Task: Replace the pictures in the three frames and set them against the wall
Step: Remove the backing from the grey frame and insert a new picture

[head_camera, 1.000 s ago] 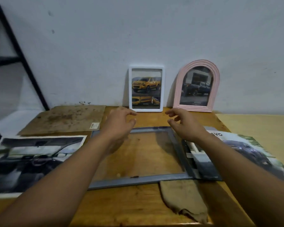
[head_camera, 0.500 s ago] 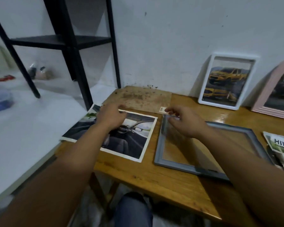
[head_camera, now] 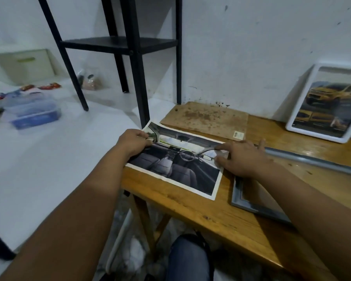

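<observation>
A car-interior picture [head_camera: 178, 165] with a white border lies on the left end of the wooden table [head_camera: 190, 209]. My left hand [head_camera: 135, 141] pinches its far left edge. My right hand [head_camera: 239, 157] grips its right edge, thumb under and fingers on top. The empty grey frame [head_camera: 251, 201] lies flat to the right, partly under my right arm. A white frame [head_camera: 328, 102] with a yellow truck picture leans against the wall at the far right.
A brown backing board [head_camera: 205, 118] lies beyond the picture near the wall. A black shelf stand [head_camera: 136, 57] rises left of the table. On the white surface to the left sit a blue plastic box [head_camera: 32, 112] and small packets.
The view swung left. My right hand moved from the grey frame's corner to the picture's right edge, and both hands now hold the picture.
</observation>
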